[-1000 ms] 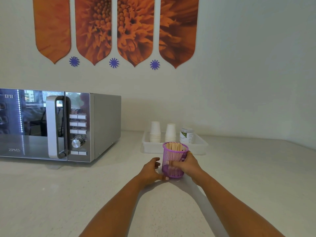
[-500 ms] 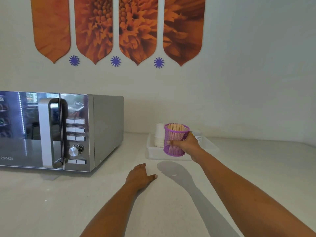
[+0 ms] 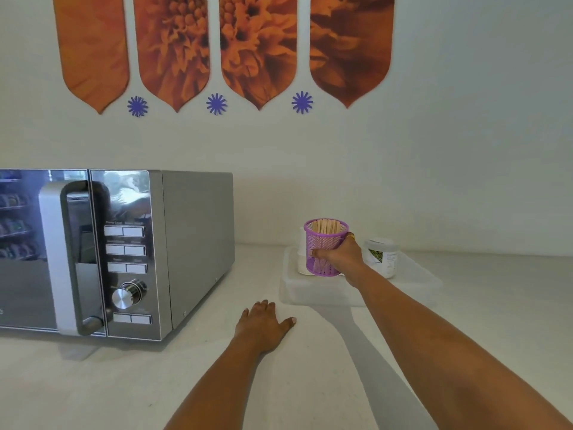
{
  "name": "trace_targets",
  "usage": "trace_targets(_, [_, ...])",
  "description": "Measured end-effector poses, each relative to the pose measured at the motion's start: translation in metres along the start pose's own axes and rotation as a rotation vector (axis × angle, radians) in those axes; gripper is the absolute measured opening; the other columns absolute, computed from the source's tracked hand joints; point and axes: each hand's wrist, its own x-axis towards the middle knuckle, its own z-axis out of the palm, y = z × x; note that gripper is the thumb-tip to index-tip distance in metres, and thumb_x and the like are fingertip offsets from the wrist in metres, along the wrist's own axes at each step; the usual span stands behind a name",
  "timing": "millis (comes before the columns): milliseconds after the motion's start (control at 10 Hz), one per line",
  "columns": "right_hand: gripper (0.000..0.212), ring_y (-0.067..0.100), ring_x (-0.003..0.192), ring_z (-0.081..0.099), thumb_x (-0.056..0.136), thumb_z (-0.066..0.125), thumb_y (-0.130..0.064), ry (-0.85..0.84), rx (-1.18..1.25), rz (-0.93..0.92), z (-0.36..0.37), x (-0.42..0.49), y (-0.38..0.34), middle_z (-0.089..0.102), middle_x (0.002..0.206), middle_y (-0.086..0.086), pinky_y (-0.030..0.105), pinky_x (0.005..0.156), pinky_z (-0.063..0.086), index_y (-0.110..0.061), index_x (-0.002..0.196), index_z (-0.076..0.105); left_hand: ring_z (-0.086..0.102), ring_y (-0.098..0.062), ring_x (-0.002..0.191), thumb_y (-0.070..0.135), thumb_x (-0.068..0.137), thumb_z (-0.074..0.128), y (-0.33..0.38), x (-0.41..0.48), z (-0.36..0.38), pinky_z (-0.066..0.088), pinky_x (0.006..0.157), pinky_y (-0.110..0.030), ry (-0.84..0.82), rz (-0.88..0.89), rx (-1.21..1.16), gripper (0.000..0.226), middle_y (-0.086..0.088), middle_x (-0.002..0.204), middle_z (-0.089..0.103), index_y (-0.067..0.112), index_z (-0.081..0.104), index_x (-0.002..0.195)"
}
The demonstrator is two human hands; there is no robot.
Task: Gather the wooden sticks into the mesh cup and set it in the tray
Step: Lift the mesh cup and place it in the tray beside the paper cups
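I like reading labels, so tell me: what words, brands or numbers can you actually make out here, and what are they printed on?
Nothing reads clearly.
Microwave control panel: small captions sit above its buttons, the top one perhaps "Power Level", the rest too blurred.
Microwave door: only a cut-off trace of print at the lower left edge, unreadable.
White jar in the tray: a label with a green picture and tiny print, too small to read.
Mesh cup: no text.

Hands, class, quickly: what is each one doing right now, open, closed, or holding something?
Left hand: open, flat on the counter, holding nothing.
Right hand: closed around the purple mesh cup of wooden sticks, over the tray.
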Motion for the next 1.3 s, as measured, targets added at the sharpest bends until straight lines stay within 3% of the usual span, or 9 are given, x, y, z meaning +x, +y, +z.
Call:
trace_targets(300, [0.085, 0.030, 0.126, 0.049, 0.067, 0.083, -0.018, -0.034, -0.053, 0.007, 0.022, 0.030, 0.020, 0.049, 0.137, 0.011, 0.036, 0.094, 0.049, -0.008, 0.136, 0.035, 0.006, -0.019, 0.150, 0.058, 0.095, 0.020, -0.001, 0.016, 0.000, 0.003, 0.123, -0.040, -0.031, -0.001, 0.026, 0.074, -0.005, 0.162, 0.007, 0.013, 0.009, 0.152])
trace_targets(700, [0.085, 0.028, 0.117, 0.057, 0.059, 0.088, -0.023, -0.160, -0.153, 0.061, 0.038, 0.046, 0.035, 0.057, 0.128, 0.010, 0.033, 0.086, 0.052, -0.013, 0.132, 0.046, 0.007, -0.019, 0.150, 0.060, 0.094, 0.020, -0.002, 0.018, 0.002, 0.005, 0.123, -0.041, -0.025, -0.009, 0.039, 0.074, -0.004, 0.162, 0.008, 0.015, 0.010, 0.152])
trace_targets(1100, [0.075, 0.029, 0.119, 0.055, 0.068, 0.083, -0.022, -0.288, -0.305, 0.037, 0.038, 0.045, 0.036, 0.057, 0.130, 0.011, 0.039, 0.100, 0.051, -0.015, 0.133, 0.046, 0.007, -0.020, 0.150, 0.059, 0.094, 0.020, -0.001, 0.016, 0.001, 0.005, 0.123, -0.041, -0.030, -0.017, 0.037, 0.073, -0.003, 0.162, 0.008, 0.016, 0.011, 0.152])
trace_targets(1300, [0.072, 0.028, 0.112, 0.060, 0.069, 0.082, -0.024, -0.369, -0.424, 0.051, 0.037, 0.050, 0.038, 0.061, 0.125, 0.010, 0.040, 0.099, 0.052, -0.015, 0.131, 0.048, 0.007, -0.020, 0.150, 0.060, 0.094, 0.020, -0.001, 0.016, 0.001, 0.005, 0.123, -0.042, -0.030, -0.019, 0.032, 0.073, -0.003, 0.162, 0.008, 0.016, 0.011, 0.152])
